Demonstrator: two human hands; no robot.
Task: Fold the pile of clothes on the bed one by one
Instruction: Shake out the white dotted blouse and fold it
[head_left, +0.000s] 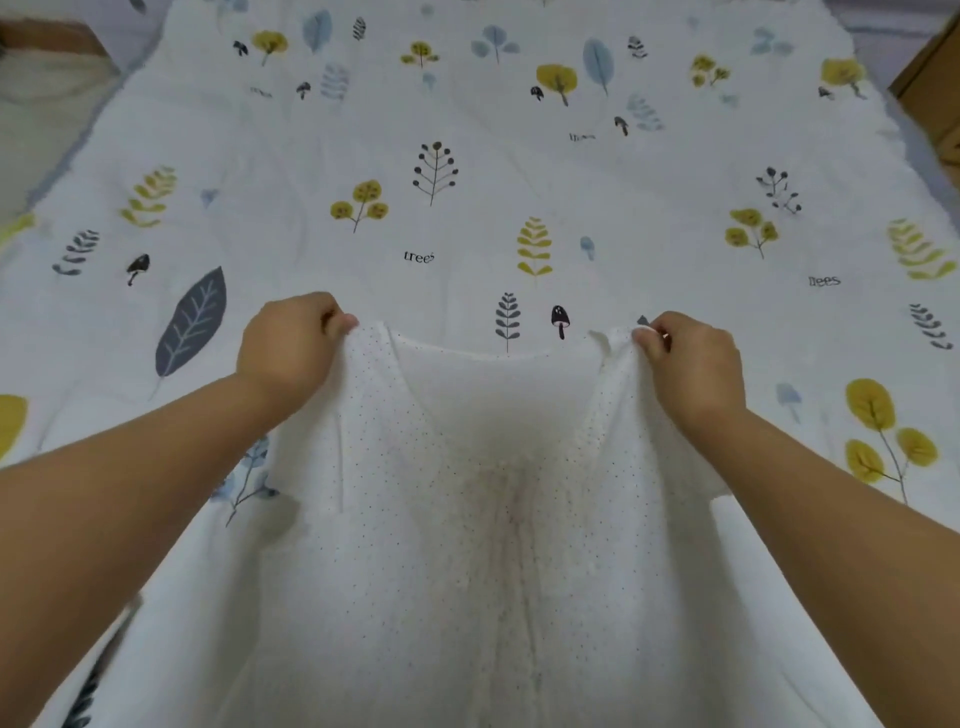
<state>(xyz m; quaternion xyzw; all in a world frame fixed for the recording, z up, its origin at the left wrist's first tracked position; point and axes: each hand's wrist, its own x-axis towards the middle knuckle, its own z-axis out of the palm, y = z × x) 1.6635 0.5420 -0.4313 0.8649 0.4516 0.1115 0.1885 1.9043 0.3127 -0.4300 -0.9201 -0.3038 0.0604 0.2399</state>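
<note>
Both hands, the left hand (291, 345) and right hand (693, 361), pinch the shoulders of a white dotted top (467, 519), holding it spread above the leaf-print bed (467, 182). No fold shows yet; no pile or folded garment is in view.

Garment (467, 519) spread on bed (467, 208), between hands.

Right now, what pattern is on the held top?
White top with tiny dark dots; head view.

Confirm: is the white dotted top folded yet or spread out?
Spread out, not folded: the white dotted top hangs open, left hand and right hand each pinching a shoulder.
</note>
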